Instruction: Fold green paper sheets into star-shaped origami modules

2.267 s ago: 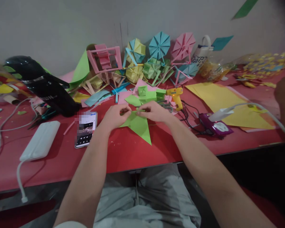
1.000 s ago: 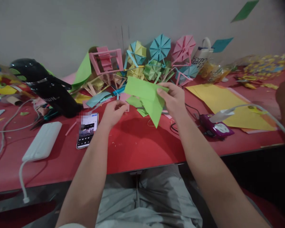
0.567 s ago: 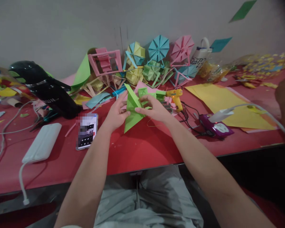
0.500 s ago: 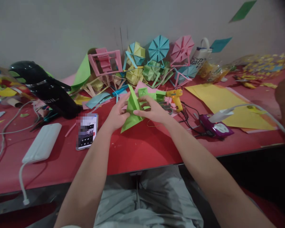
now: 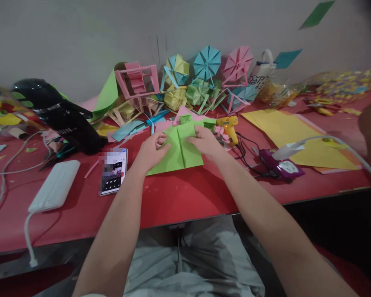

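Once opened out from a narrow wedge into broad green paper (image 5: 176, 153), likely leaving the central crease easier to reach | at left: held by left hand (image 5: 152, 150), half-curled, with thumb in front | at centre: spread between hands over desk (image 5: 188, 200), perhaps touching | at right: pinched by right hand (image 5: 207, 142), thumb against fingers

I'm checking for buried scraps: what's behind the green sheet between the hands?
Past the far edge of the green sheet, a small folded green piece and pink paper show. Anything directly under the sheet is hidden.
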`<state>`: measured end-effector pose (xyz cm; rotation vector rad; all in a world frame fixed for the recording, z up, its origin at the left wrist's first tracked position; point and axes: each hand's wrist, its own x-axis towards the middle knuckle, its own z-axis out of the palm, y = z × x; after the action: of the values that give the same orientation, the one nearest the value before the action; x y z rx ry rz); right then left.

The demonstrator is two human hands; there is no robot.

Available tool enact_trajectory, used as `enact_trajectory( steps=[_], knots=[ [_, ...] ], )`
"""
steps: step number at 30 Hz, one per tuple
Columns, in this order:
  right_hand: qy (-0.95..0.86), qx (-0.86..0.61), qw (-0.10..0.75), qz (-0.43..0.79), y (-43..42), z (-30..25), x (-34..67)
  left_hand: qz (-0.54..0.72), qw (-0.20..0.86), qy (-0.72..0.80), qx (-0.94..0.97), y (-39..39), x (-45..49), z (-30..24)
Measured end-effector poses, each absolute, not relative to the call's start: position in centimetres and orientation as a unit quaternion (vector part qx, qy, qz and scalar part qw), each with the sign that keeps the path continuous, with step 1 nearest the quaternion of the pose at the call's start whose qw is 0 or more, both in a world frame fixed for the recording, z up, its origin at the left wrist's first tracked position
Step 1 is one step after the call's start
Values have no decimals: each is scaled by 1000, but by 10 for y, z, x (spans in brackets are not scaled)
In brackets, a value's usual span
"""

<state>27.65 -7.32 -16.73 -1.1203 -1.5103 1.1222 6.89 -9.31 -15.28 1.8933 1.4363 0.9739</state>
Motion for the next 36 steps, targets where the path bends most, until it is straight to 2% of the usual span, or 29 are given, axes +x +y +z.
enact_trajectory(
  steps=[3,6,14,24,36],
  knots=[
    [-576,-436,465,512,-79,-164,271,346,249,540,726,-95,69,-152],
    [-575,-453,442,518,-81,-163,269,296,224,554,745,-97,68,-149],
    [-707,-547,332,301,-73,-172,272,143,163,590,778,-105,73,-148],
    [-699,-596,320,230,-77,-167,274,11,130,600,789,-107,89,-142],
    [-732,-623,217,172,-76,-173,271,-9,127,604,787,-105,92,-141]
  ],
)
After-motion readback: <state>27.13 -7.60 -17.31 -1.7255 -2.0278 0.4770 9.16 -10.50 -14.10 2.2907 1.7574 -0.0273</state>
